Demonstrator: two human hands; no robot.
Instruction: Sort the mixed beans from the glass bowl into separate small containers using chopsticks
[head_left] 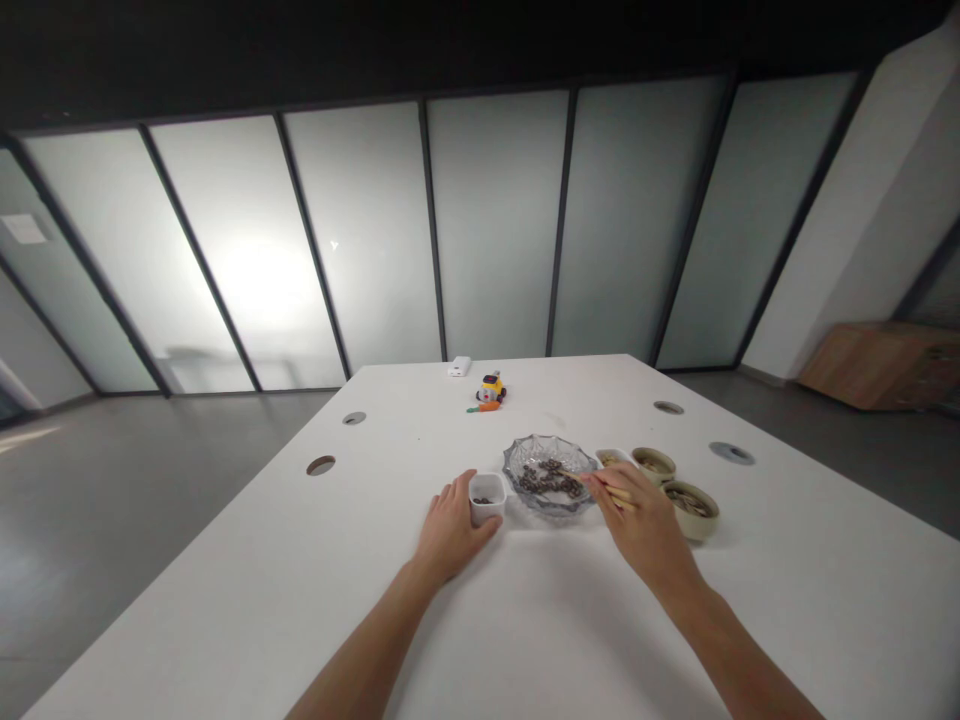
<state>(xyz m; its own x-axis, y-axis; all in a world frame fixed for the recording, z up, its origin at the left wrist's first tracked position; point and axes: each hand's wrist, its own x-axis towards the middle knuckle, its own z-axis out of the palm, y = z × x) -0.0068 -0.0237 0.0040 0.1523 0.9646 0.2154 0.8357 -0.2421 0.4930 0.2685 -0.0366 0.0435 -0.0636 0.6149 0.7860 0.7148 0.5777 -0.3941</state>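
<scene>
My left hand (452, 530) is wrapped around a small white square cup (487, 512), thumb on the near side and fingers along the left. A few dark bean-like pieces lie at the bottom of the cup. To its right stands a clear glass bowl (517, 449) with a scalloped rim, holding many dark round pieces (551, 480). In my right hand (637, 520) is a pair of light wooden chopsticks (619, 497), their tips down among the pieces in the bowl. Whether a piece is pinched between the tips is too small to tell.
Right of the bowl are two olive-green round bowls (711, 522) with contents and a white dish (611, 454) partly behind my right hand. Farther back are a yellow toy vehicle (491, 386), an orange carrot-shaped item (488, 407) and a white box (459, 367). Round holes pierce the white table (390, 620).
</scene>
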